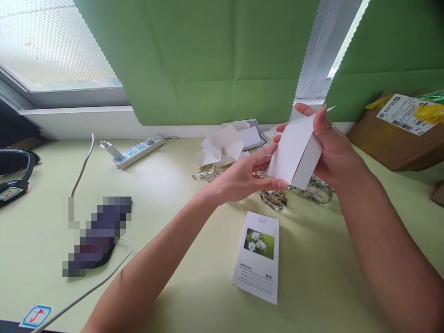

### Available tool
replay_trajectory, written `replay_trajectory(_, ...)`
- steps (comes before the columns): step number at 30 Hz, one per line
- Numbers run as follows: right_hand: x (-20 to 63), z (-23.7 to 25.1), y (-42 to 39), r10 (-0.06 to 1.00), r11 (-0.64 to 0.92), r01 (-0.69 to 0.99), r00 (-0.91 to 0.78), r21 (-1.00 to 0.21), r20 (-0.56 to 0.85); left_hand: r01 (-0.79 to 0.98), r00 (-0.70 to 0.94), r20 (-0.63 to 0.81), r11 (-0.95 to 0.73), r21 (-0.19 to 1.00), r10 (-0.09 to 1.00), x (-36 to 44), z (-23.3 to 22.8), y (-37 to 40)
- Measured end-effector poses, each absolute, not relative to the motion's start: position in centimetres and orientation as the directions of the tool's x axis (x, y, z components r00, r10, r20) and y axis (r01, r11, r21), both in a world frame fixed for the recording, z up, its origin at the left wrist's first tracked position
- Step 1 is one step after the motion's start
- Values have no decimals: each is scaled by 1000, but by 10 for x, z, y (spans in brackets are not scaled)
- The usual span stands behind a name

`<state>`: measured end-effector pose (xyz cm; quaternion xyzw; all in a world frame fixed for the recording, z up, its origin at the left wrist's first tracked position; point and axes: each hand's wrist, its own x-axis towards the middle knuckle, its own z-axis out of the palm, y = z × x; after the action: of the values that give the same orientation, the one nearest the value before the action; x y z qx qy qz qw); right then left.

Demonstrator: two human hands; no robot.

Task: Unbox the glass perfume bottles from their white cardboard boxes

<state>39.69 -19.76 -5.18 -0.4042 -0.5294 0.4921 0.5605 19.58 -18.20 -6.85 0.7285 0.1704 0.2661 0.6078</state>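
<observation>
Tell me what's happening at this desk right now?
A person holds a small white cardboard box above the pale green desk, left hand at its lower edge, right hand gripping its far side. Below lie a white flower-printed box and small glass bottles. Opened white cartons and a white power strip sit farther back.

You've got the box [294,155] held above the table [173,208], leaflet [258,256] lying in front, bottles [274,199] under it, power strip [138,151] far left, parcel [398,134] at right, opened cartons [229,143] behind.
</observation>
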Motion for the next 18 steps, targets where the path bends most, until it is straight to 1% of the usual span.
replay_trajectory(4,399,-53,-197,978,205,-106,-27,-973,209,-78,792,192,-216,973,579,196,-70,-182)
replay_trajectory(7,399,-52,-196,975,212,-84,-47,-974,217,-72,795,198,-234,969,574,196,-69,-184)
replay_trajectory(13,396,-50,-198,968,238,-127,-45,-963,245,-45,828,172,-242,969,534,196,-66,-185)
replay_trajectory(16,396,-53,-195,965,254,-103,-46,-962,260,-35,849,161,-250,968,503,195,-66,-184)
replay_trajectory(18,395,-56,-193,958,281,-82,-29,-956,285,-24,845,163,-269,963,509,194,-66,-185)
